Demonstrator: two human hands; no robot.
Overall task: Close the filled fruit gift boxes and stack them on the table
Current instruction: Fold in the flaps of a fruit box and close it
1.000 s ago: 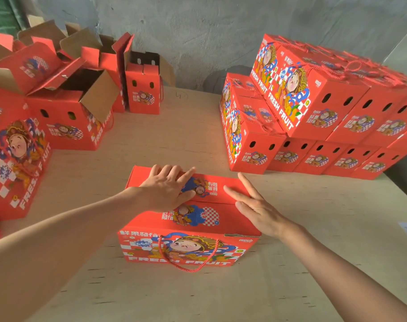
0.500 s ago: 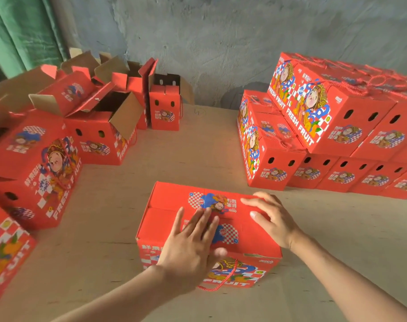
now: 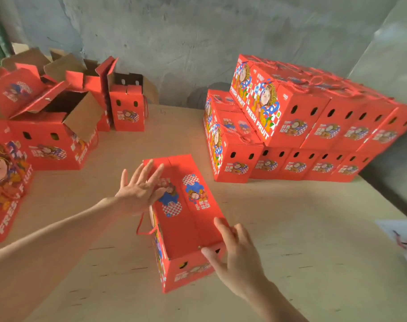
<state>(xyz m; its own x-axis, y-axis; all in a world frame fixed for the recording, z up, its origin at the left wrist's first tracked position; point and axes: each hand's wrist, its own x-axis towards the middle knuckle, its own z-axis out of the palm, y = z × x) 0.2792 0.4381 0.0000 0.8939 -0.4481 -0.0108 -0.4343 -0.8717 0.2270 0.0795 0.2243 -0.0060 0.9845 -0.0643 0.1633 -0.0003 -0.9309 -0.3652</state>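
A closed red fruit gift box (image 3: 193,219) stands in the middle of the table (image 3: 302,240), its short end with two holes turned toward me and its red cord handle hanging on the left side. My left hand (image 3: 141,189) lies with straight, spread fingers against the box's top left edge. My right hand (image 3: 235,254) touches the near right corner of the box, fingers extended along the top and thumb by the end face. A stack of closed red boxes (image 3: 297,126) stands at the back right, two layers high.
Several open red boxes (image 3: 58,126) with raised flaps stand at the back left. Another printed red box (image 3: 5,182) sits at the left edge. A white sheet (image 3: 404,240) lies at the table's right edge. A grey wall runs behind.
The box has been turned about a quarter turn, so its short end now faces me. My left hand moved to the far left edge, my right hand to the near corner.
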